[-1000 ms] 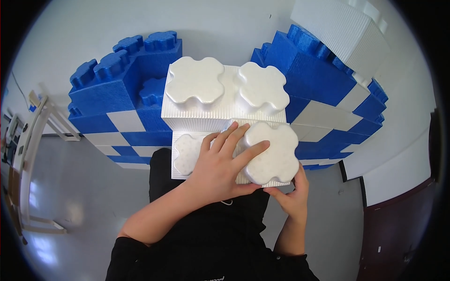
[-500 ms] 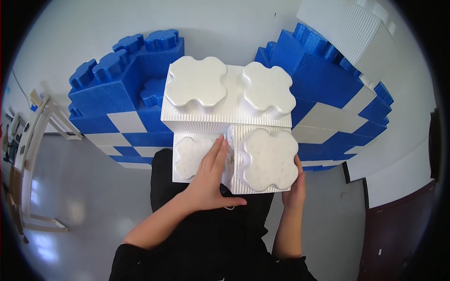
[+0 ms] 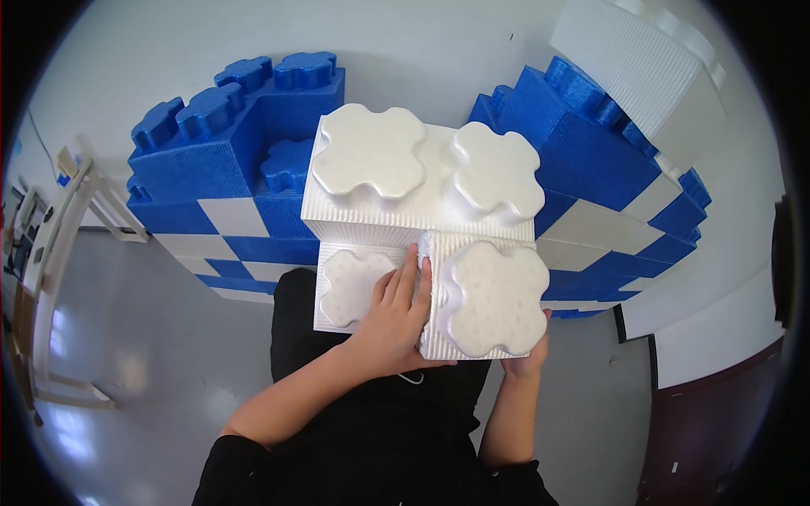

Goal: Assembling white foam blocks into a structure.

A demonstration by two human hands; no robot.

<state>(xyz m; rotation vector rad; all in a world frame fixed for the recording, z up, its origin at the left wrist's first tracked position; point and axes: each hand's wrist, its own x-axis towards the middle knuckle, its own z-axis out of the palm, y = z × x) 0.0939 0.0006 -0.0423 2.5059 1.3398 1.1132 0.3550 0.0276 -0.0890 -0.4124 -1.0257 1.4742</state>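
Note:
A small white toy building block (image 3: 498,295) with one four-lobed stud sits between my two hands. My left hand (image 3: 392,325) lies along its left side, fingers pointing away, thumb tucked at its near bottom edge. My right hand (image 3: 530,361) holds the near right corner from below; the block hides most of its fingers. Directly behind stands a bigger white block (image 3: 439,169) showing two large studs. Left of the small block is a lower white block (image 3: 359,287), its stud partly behind my left fingers. Whether the small block touches that lower one is hidden.
Blue and white blocks form a left wall (image 3: 194,169) and a right wall (image 3: 591,152). A large white block (image 3: 624,67) sits atop the right one. A pale table frame (image 3: 51,244) stands far left, a dark red panel (image 3: 700,430) at lower right.
The small block has shifted slightly right and toward me. My left fingers have moved along with it, the thumb now at its bottom edge. My right hand has slid lower round the corner.

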